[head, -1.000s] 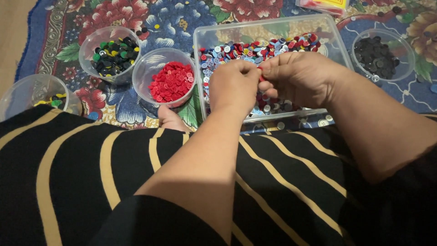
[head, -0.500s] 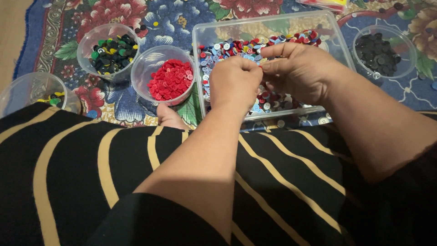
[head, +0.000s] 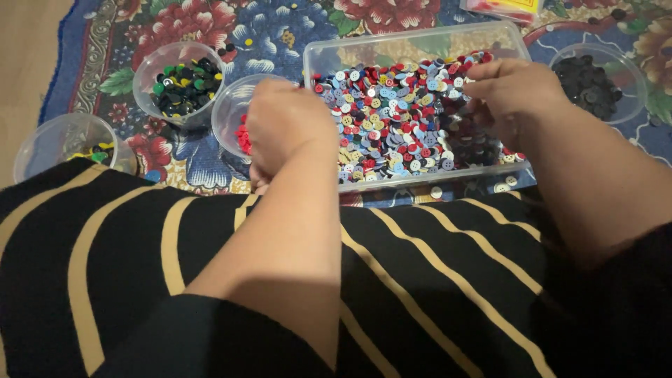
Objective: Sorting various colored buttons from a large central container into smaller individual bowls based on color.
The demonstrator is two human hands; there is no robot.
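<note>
Your left hand (head: 287,129) hung over the round clear cup of red buttons (head: 241,134), knuckles up and fingers curled downward, so that it hid most of the cup; its fingertips were out of sight, and I cannot tell whether it pinched a button or was merely closed. The forearm ran straight back toward you across your lap. Your right hand (head: 514,94) rested at the right end of the rectangular clear plastic tray (head: 413,42), back of the hand upward, fingers bent down into the mixed buttons (head: 392,119); whether they gripped anything was hidden too.

The buttons in the tray were small flat discs with tiny holes, in red, white, blue-grey, yellow and black, heaped loosely against the near wall. The tray had thin, glossy, see-through walls with rounded corners. To the left stood another round clear cup of dark and green buttons (head: 183,85), with a few yellow ones among them, and farther left, near your knee, a third clear cup (head: 66,143) holding only a few. At the far right a round cup of black buttons (head: 591,80) stood just beside the tray.

All of it lay on a woven floral rug (head: 210,21) in blue, red and green. Your lap was covered in black cloth with tan stripes (head: 126,252), soft and gently folded.
</note>
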